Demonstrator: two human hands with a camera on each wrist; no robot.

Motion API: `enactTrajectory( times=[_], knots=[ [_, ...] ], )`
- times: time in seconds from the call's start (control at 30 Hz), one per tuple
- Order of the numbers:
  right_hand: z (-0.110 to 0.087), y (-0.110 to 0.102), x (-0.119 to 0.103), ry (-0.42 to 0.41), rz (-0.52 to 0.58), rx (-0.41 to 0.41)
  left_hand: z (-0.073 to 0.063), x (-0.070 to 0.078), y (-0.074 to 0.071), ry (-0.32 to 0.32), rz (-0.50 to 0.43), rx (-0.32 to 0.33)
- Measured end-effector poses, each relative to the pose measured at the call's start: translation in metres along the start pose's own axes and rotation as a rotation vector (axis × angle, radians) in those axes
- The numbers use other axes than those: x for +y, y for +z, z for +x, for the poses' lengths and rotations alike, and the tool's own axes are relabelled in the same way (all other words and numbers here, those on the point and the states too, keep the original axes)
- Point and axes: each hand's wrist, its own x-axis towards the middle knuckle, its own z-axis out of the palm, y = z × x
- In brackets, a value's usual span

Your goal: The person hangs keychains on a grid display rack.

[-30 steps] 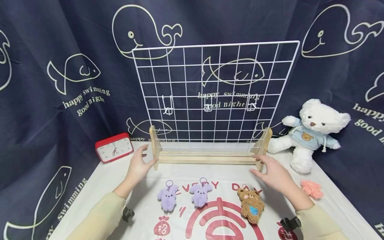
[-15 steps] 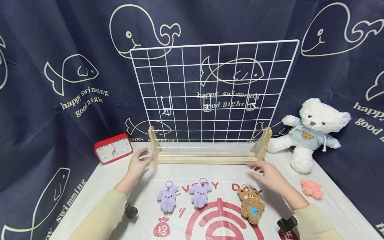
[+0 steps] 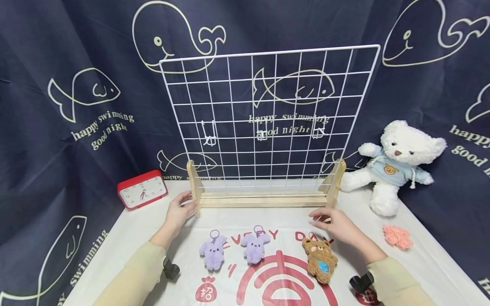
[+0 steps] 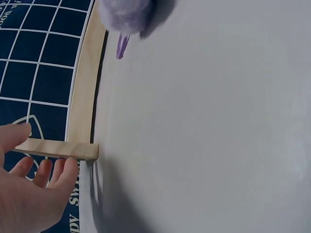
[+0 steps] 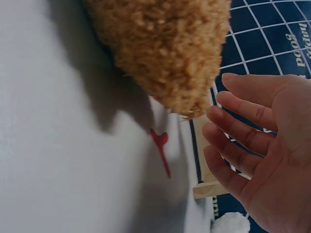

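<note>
My left hand is at the left wooden foot of a white wire grid rack. In the left wrist view, its thumb and fingertips lie on opposite sides of that foot, seemingly pinching it. My right hand hovers loosely bent in front of the rack's right end, holding nothing. Between the hands lie two lilac plush keychains, one left and one nearer the middle, and a brown bear keychain. The bear fills the upper part of the right wrist view. Three white hooks hang on the grid, including the left one.
A red alarm clock stands left of the rack. At the right sit a white teddy bear in a blue top and a pink fluffy bundle. A dark patterned curtain hangs behind the white tablecloth.
My right hand has drawn back from the rack's right foot toward the person and to the left. The left hand's fingers have closed in on the left foot. The view has shifted slightly.
</note>
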Motion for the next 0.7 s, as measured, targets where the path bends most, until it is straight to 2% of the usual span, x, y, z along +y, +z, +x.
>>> enactTrajectory(
  times=[0.3, 0.5, 0.7],
  knots=[
    [0.001, 0.007, 0.008, 0.010, 0.087, -0.108, 0.002, -0.002, 0.005, 0.011, 0.019, 0.046],
    [0.002, 0.010, 0.012, 0.032, 0.124, -0.138, 0.001, -0.003, 0.006, 0.000, -0.011, 0.056],
    [0.003, 0.015, 0.015, 0.034, 0.113, -0.140, 0.001, -0.003, 0.007, -0.005, 0.001, 0.057]
  ],
)
